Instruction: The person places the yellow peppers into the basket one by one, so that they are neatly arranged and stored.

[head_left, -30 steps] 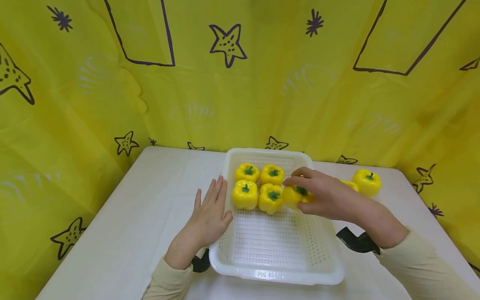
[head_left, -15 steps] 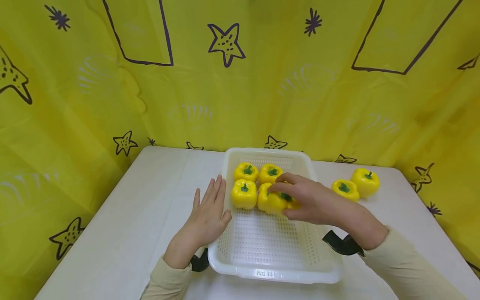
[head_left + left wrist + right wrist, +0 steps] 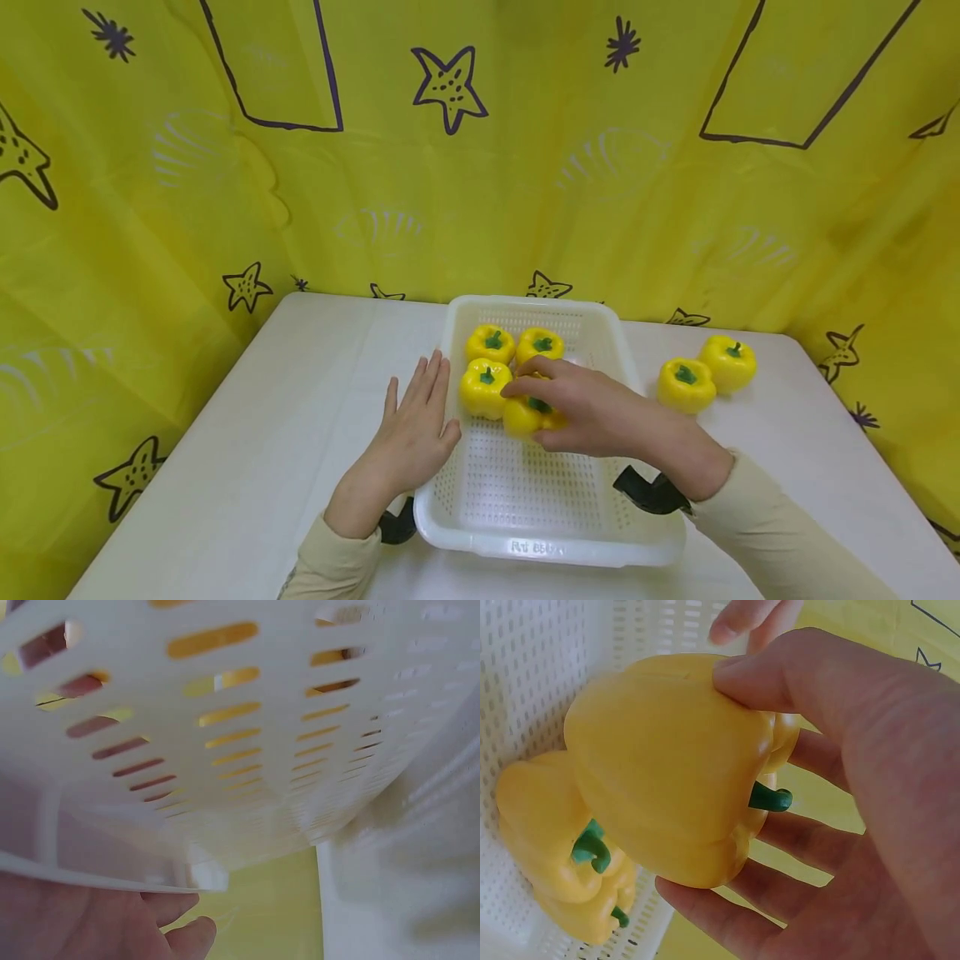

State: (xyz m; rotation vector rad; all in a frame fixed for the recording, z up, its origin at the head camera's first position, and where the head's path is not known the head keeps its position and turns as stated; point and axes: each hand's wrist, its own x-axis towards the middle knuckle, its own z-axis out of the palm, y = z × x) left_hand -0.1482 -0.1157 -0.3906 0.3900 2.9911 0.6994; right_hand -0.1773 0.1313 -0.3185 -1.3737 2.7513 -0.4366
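My right hand (image 3: pixel 592 408) grips a yellow bell pepper (image 3: pixel 667 765) with a green stem, thumb on one side and fingers on the other. In the head view this pepper is over the white basket (image 3: pixel 551 550), and whatever lies right beneath it is hidden. Three more yellow peppers show in the basket's left far part: one at the back left (image 3: pixel 491 343), one at the back right (image 3: pixel 540 343) and one in front (image 3: pixel 483 387). My left hand (image 3: pixel 412 433), fingers straight, lies along the basket's left rim; in the left wrist view, fingers (image 3: pixel 169 907) show below the rim.
Two yellow peppers, a nearer one (image 3: pixel 686 385) and a farther one (image 3: pixel 727 364), stand on the white table (image 3: pixel 300 400) right of the basket. A yellow curtain (image 3: pixel 450 208) with starfish drawings hangs behind and at both sides. Dark straps (image 3: pixel 648 492) are at both wrists.
My right hand has moved left over the basket with the pepper in its grip, uncovering the nearer pepper on the table. My left hand has stayed at the rim.
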